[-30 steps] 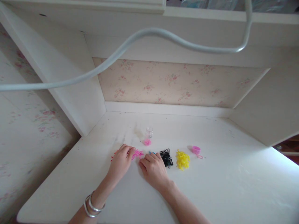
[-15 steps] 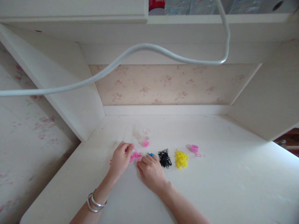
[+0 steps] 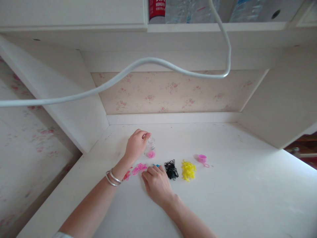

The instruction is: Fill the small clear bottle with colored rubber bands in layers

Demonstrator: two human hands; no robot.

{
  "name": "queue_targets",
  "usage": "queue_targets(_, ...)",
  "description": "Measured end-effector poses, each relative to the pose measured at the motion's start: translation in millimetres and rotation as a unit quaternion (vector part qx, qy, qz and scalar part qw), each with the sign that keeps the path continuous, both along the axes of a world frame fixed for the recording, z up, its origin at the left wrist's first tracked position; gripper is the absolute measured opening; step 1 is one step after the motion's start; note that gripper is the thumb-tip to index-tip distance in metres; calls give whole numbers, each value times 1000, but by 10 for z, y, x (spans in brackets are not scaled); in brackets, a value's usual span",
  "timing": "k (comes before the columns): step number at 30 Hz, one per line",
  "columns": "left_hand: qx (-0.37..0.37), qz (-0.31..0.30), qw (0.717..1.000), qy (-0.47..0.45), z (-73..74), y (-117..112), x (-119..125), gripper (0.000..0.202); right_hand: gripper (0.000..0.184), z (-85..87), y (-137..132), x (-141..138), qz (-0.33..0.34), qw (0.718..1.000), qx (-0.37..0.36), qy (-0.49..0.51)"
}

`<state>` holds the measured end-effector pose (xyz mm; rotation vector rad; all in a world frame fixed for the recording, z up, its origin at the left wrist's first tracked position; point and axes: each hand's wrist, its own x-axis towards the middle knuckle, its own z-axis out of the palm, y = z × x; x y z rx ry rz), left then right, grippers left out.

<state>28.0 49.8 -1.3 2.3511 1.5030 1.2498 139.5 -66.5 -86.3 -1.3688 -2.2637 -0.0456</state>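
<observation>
My left hand (image 3: 137,145) is at the far side of the bands, thumb and fingers pinched at the rim of a small clear jar (image 3: 152,144). What the pinch holds, if anything, is too small to make out. A pink clump (image 3: 151,154) shows at the jar's lower end; inside or in front, I cannot tell. My right hand (image 3: 158,183) rests on the table with curled fingers at a blue pile of small bands (image 3: 156,165), mostly covering it. Its fingertips are hidden. Left of it lie pink bands (image 3: 139,168) and red bands (image 3: 126,175), partly behind my left wrist.
To the right are a pile of black bands (image 3: 171,170), yellow bands (image 3: 189,170) and a pink ring-shaped cap with a loop (image 3: 202,158). A white cable (image 3: 148,60) crosses above the white table (image 3: 235,191). Bottles stand on the shelf overhead.
My left hand has moved from the pink bands up and away to the jar's rim, uncovering the red bands. The right hand stays by the blue pile. The view has shifted slightly.
</observation>
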Motion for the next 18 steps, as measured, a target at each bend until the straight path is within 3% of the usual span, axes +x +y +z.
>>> queue_targets(5, -4, -11, 999, 30, -64, 31, 10, 24, 17, 15, -19, 4, 2, 1000, 1, 24)
queue_targets(10, -5, -17, 1000, 9, -33, -27, -50, 27, 20, 52, -19, 4, -25, 997, -2, 67)
queue_targets(14, -12, -6, 999, -41, -32, -226, -152, 29, 21, 90, 15, 36, -42, 991, -21, 127)
queue_targets(18, -45, -20, 997, -59, -161, -509, -304, 30, 25, 97, 77, 95, -51, 971, -31, 233)
